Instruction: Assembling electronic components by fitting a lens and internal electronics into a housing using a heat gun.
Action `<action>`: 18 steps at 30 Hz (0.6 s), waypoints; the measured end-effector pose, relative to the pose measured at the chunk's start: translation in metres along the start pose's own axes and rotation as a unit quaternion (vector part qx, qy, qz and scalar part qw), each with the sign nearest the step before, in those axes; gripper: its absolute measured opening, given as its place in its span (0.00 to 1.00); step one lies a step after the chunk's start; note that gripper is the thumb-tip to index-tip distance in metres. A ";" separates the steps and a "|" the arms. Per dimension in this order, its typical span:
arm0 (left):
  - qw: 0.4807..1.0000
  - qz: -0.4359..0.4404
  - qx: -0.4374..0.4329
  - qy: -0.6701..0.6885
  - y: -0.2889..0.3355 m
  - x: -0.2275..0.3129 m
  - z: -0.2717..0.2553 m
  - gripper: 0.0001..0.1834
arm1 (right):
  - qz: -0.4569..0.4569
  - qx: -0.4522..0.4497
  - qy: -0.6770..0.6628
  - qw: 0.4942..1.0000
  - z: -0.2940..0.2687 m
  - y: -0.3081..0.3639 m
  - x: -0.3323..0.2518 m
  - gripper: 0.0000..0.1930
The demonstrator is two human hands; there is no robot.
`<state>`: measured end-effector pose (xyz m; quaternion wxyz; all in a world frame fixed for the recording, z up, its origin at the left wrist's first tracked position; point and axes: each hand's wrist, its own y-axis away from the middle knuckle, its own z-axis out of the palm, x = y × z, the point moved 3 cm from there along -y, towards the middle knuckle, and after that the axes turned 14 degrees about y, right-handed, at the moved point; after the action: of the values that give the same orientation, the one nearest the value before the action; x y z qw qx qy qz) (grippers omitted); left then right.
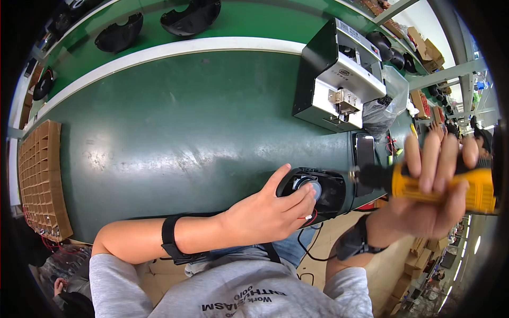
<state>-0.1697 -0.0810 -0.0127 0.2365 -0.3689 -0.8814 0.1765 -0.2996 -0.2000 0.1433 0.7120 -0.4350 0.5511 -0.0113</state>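
Observation:
At the near right edge of the bench lies a black plastic housing (334, 192) with a round speaker (313, 188) in it. My left hand (268, 211) grips the housing's left side, thumb along its far edge and fingertips over the speaker. A thin red wire with a small white plug (308, 217) shows beside those fingers. My right hand (437, 185), blurred by motion, is closed round a yellow and black electric screwdriver (408, 185). The tool is raised right of the housing, its tip pointing left toward it. Whether the tip touches the housing I cannot tell.
A black and silver bench machine (339, 79) stands at the far right, a clear plastic bag (384, 111) beside it. A phone (365, 151) lies nearer. A cardboard divider tray (45, 180) sits far left. Black shells (191, 18) lie on the green strip beyond the white rail.

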 end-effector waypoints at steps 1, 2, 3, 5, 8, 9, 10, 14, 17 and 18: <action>1.000 -0.004 0.000 0.008 0.002 -0.001 0.001 0.18 | 0.009 0.016 -0.012 1.000 0.005 0.007 -0.003 0.13; 1.000 -0.006 0.002 0.018 0.003 -0.002 0.003 0.19 | 0.013 0.039 0.008 0.999 0.005 0.015 -0.007 0.15; 1.000 -0.010 0.002 0.020 0.003 -0.003 0.004 0.19 | 0.006 0.026 0.014 1.000 0.004 0.018 -0.008 0.15; 1.000 -0.002 0.009 0.008 0.002 -0.004 0.006 0.19 | -0.017 0.036 0.049 0.998 0.004 0.025 -0.006 0.17; 1.000 -0.014 0.011 0.018 0.001 -0.003 0.006 0.19 | -0.010 0.004 0.107 0.994 0.014 0.030 0.000 0.17; 1.000 -0.016 0.013 0.021 0.001 -0.004 0.008 0.19 | -0.009 0.020 0.129 0.991 0.020 0.032 0.002 0.16; 0.999 -0.017 0.020 0.033 0.001 -0.004 0.009 0.19 | -0.002 0.008 0.146 0.989 0.022 0.034 0.003 0.15; 0.998 -0.028 0.040 0.051 0.002 -0.003 0.009 0.18 | -0.007 0.011 0.150 0.989 0.030 0.043 0.014 0.15; 0.998 -0.026 0.042 0.048 0.000 -0.004 0.009 0.18 | -0.008 0.011 0.152 0.988 0.031 0.046 0.022 0.15; 0.997 -0.028 0.042 0.050 0.000 -0.004 0.009 0.18 | -0.012 0.019 0.156 0.988 0.031 0.048 0.023 0.15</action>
<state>-0.1722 -0.0851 -0.0216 0.3007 -0.3422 -0.8702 0.1876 -0.2876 -0.1631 0.0955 0.6256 -0.4208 0.6496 -0.0980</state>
